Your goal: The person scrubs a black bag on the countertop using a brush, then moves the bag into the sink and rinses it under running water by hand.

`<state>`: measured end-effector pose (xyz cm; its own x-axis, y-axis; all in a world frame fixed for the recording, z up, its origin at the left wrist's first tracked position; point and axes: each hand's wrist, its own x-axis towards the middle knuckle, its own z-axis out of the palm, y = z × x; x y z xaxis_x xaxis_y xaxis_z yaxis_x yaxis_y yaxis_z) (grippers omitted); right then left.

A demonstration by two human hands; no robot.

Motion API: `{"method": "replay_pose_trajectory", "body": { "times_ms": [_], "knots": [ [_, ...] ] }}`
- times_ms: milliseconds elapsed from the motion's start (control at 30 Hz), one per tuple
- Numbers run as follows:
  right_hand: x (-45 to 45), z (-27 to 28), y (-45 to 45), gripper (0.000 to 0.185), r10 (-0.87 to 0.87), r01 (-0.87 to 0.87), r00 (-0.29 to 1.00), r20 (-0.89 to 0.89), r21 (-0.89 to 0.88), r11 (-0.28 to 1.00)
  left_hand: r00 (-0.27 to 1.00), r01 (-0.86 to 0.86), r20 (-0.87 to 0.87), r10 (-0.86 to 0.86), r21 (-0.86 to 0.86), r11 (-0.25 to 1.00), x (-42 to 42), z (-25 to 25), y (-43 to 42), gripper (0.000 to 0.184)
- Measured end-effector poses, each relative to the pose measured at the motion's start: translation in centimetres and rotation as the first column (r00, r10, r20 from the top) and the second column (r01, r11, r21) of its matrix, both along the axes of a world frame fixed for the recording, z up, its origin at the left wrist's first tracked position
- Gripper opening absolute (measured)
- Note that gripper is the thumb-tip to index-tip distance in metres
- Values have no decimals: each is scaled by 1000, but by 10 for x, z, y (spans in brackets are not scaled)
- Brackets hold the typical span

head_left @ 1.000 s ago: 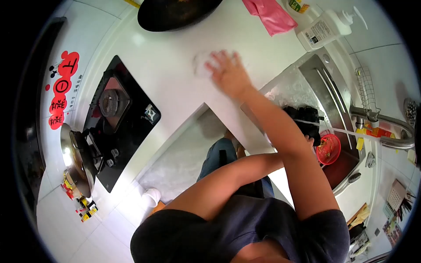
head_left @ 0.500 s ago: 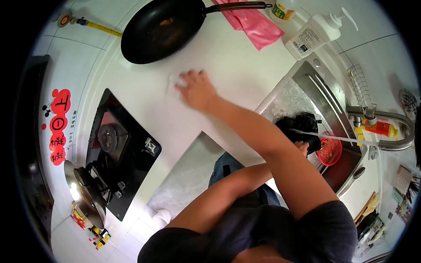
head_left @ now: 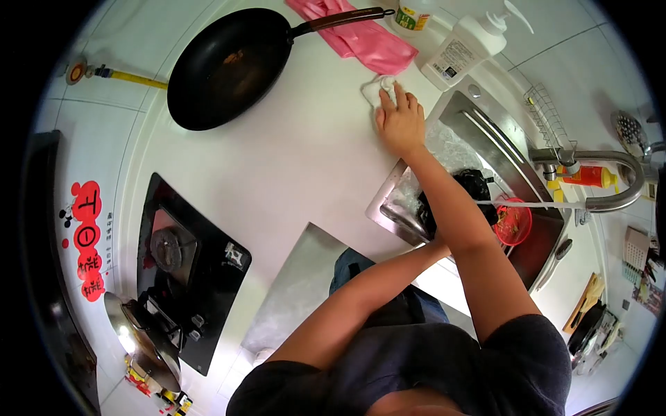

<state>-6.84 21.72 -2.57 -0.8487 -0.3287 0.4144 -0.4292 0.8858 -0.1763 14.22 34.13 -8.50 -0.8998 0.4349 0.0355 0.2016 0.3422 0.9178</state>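
My right hand [head_left: 402,126] presses a white cloth [head_left: 375,91] to the countertop, between the pink cloth and the sink, its fingers bent over the near side of the cloth. My left arm crosses under my right forearm toward the sink [head_left: 390,201]. Only the edge of my left hand [head_left: 441,244] shows at the sink's near side; its fingers are hidden. Beside it a black plastic bag [head_left: 474,183] lies in the sink, partly covered by my right forearm. A red strainer [head_left: 513,223] with food scraps stands close by, and water runs from the faucet [head_left: 619,202].
A black frying pan [head_left: 229,69] lies at the back left of the white counter [head_left: 277,159]. Behind my right hand are a pink cloth [head_left: 361,43] and a white pump bottle [head_left: 463,55]. A black gas stove [head_left: 187,270] with a lidded pan is at the left.
My right hand has swept the white cloth across the counter, first left, then right toward the sink's back corner. My left hand's fingers, visible earlier, are now hidden. The camera view has shifted.
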Motion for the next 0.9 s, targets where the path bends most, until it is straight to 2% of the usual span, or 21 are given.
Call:
{"method": "replay_pose_trajectory", "body": {
  "times_ms": [167,200,233,267,333,400,467,500,567,600,633,667,700,733,800,833,867,900],
  "knots": [
    [-60,-11,-10,47,-131,130,991,-42,-19,991,970,-66,-238,55,-39,997,11,-18,2,43],
    [-64,-16,-16,48,-160,159,986,-41,-25,987,978,-51,-204,42,-39,998,13,-16,2,43],
    [-55,-16,-22,48,-79,79,996,48,0,997,985,-36,-169,29,-38,999,13,-9,-1,42],
    [-37,-14,-29,48,-2,0,990,140,18,1000,999,23,-28,-23,-1,1000,12,-3,-3,42],
    [26,-10,-45,46,283,-280,946,160,-42,959,960,123,242,-142,93,988,3,9,-6,41],
    [90,-2,-48,43,583,-549,776,239,-199,812,833,188,488,-260,193,963,-3,18,-8,41],
    [108,0,-35,41,703,-671,681,203,-212,711,820,196,480,-313,280,940,7,1,-1,44],
    [113,0,-26,40,761,-729,622,186,-217,649,886,187,354,-300,319,929,20,-32,15,47],
    [73,-9,-6,37,601,-590,779,176,-116,799,958,146,203,-204,266,953,35,-38,20,48],
    [45,-4,11,34,456,-462,867,201,-23,887,975,108,175,-138,170,979,27,-11,15,46],
    [16,-18,30,34,242,-179,908,341,-206,962,987,64,140,-74,73,995,16,18,8,44],
    [-9,-9,50,34,180,-179,983,-25,29,983,996,18,92,-15,-27,999,11,29,4,42],
    [-19,-10,64,35,143,-144,989,-43,-21,989,988,-148,-58,146,-31,989,17,14,15,36],
    [-18,-9,68,35,97,-100,994,-55,-72,992,994,-109,10,110,-85,990,17,17,11,37],
    [13,-19,56,35,201,-194,978,48,-124,973,989,-17,141,42,-174,985,13,26,10,37],
    [37,-18,49,36,253,-237,962,98,-151,960,983,-181,35,181,-8,983,14,42,6,33],
    [69,-9,39,36,434,-418,870,232,-119,901,908,-419,37,418,113,901,24,50,22,30],
    [99,-16,24,39,587,-563,791,175,-168,809,780,-619,67,622,228,751,37,58,51,28]
  ]
}}
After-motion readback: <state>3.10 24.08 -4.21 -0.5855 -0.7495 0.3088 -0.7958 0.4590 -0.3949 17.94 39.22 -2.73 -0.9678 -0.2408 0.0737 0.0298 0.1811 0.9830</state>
